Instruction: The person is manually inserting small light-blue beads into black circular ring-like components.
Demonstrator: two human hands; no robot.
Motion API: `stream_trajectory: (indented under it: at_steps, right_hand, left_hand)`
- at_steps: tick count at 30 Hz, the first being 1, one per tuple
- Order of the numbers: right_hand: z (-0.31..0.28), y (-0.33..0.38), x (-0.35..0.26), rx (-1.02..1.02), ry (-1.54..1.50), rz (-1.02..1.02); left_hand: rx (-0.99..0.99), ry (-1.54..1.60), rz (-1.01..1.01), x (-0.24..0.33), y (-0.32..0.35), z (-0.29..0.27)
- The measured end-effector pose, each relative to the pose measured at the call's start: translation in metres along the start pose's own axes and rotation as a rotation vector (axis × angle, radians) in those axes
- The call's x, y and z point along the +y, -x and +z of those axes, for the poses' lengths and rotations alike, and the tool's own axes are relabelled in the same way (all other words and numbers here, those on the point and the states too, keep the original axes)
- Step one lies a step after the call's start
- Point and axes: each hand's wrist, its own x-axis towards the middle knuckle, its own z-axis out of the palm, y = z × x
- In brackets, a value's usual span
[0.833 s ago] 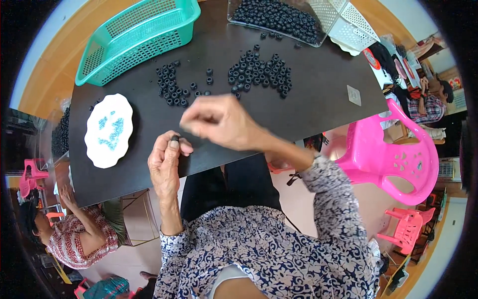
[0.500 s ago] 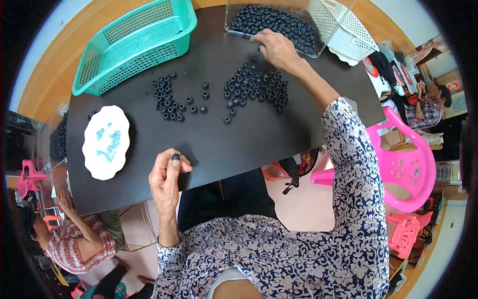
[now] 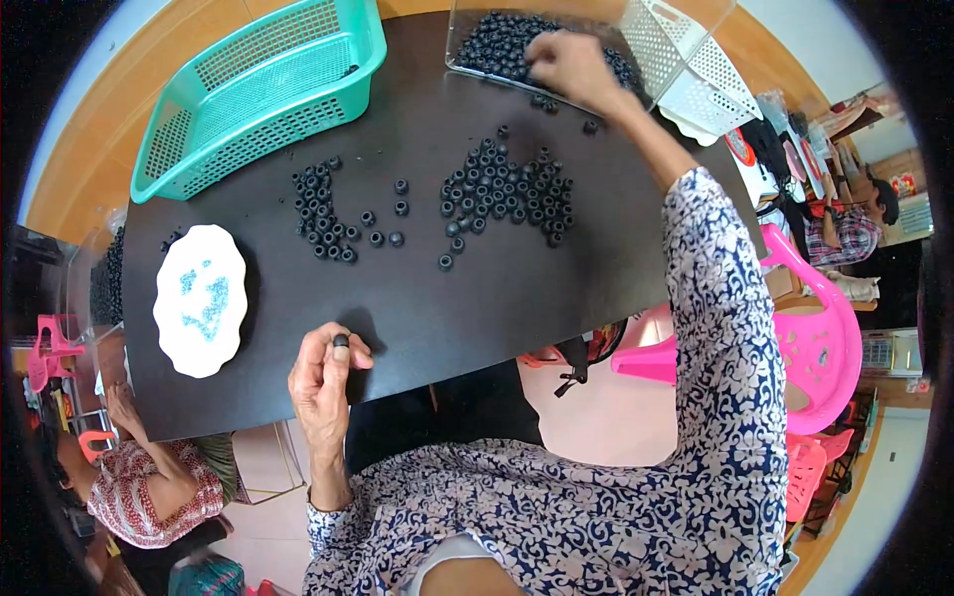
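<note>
My left hand [image 3: 323, 375] is closed near the table's front edge. A dark band or small black piece [image 3: 341, 341] shows at its thumb; whether the fingers pinch anything is hidden. Over the clear bin [image 3: 517, 83] at the back is my right hand [image 3: 568, 68], its fingers blurred by motion. Many small black ring-shaped pieces [image 3: 505, 42] fill that bin. A few loose black pieces [image 3: 543, 103] lie by its front wall. On the dark table [image 3: 477, 308], a larger pile of these pieces [image 3: 497, 189] spreads at centre, and a smaller pile [image 3: 316, 211] sits to its left.
A green basket [image 3: 253, 129] stands at the back left, with a scalloped white plate [image 3: 171, 338] before it. White perforated baskets [image 3: 701, 94] are at the back right. A pink chair [image 3: 820, 363] is to the right. A co-worker's hand [image 3: 121, 407] is beyond the left edge.
My right hand has moved up from the bin's front edge to over its pieces. Loose pieces now show by the bin's front wall. My left hand keeps its pose near the table edge.
</note>
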Motion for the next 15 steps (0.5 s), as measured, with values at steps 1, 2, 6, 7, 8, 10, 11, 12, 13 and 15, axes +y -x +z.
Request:
stream_trajectory:
  at_steps: [1, 2, 6, 7, 8, 10, 11, 12, 13, 15]
  right_hand:
    - [-0.01, 0.0, 0.019, 0.088, 0.127, 0.012]
    - [-0.016, -0.001, 0.027, 0.176, 0.246, 0.017]
    - [-0.017, 0.016, 0.014, -0.169, 0.024, 0.064]
    - [-0.01, 0.023, 0.013, -0.202, 0.031, 0.027]
    - [-0.005, 0.028, 0.011, -0.234, 0.038, -0.011]
    - [0.003, 0.043, 0.007, -0.257, 0.162, -0.046]
    - [0.01, 0.046, 0.007, -0.248, 0.175, -0.075]
    - [0.014, 0.048, 0.007, -0.239, 0.189, -0.103]
    - [0.016, 0.046, 0.007, -0.238, 0.188, -0.106]
    - [0.02, 0.041, 0.009, -0.298, 0.13, -0.108]
  left_hand:
    - [-0.007, -0.01, 0.007, 0.001, -0.001, 0.002]
    - [-0.004, -0.023, 0.014, 0.001, -0.001, 0.002]
    - [-0.01, -0.017, 0.025, 0.0, 0.0, 0.0]
    - [-0.007, -0.049, 0.017, 0.002, 0.0, 0.0]
    - [-0.003, -0.082, 0.01, 0.003, -0.001, 0.0]
    - [-0.013, -0.055, 0.012, -0.001, -0.001, 0.0]
    - [-0.021, -0.029, 0.015, -0.003, -0.001, 0.0]
    - [-0.019, -0.029, 0.016, -0.002, -0.001, 0.0]
    - [-0.018, -0.046, 0.011, -0.001, 0.0, 0.0]
    - [-0.016, -0.062, 0.006, 0.0, 0.0, 0.0]
